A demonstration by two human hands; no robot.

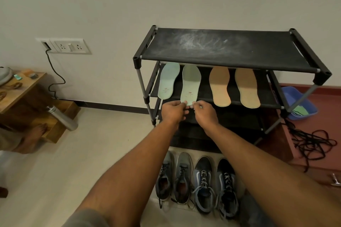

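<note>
Nearest, on floor in front of rack [137,60]: grey shoes [173,178], w/ dark shoes [215,184] just to right, toes toward rack.

Above those, at front edge of rack's 2nd shelf: left hand [173,110] and right hand [204,111], side by side, nearly touching. Both pinching heel end of green insole [191,84], thumb + fingertips clamped on its rim, remaining fingers curled in. Lying lengthwise on that shelf, toe end toward wall, heel just past front edge, a bit skewed.

Same shelf, just left: mate [168,80], near but apart, leaning slightly off-parallel. To right: two tan insoles [220,86], flat, heels at front edge, apart from each other and from green one.

Over all that: rack's top shelf, dusty w/ pale smears.

Right of rack: blue tub [299,103] on floor, black cord [311,140] tangled in front of it. Well left of rack: flask [62,118], table [22,86], wall socket [70,46] w/ cable hanging.

Step in hand, prob.: laying green insole out on 2nd shelf beside mate, final squaring-up; could also be start of a pull-out, can't tell from one frame.

For next move, if placing: small push back + twist so heel sits fully on shelf, parallel w/ mate, no overlap. Then loosen both pinches gently, w/o dragging heel off edge.
</note>
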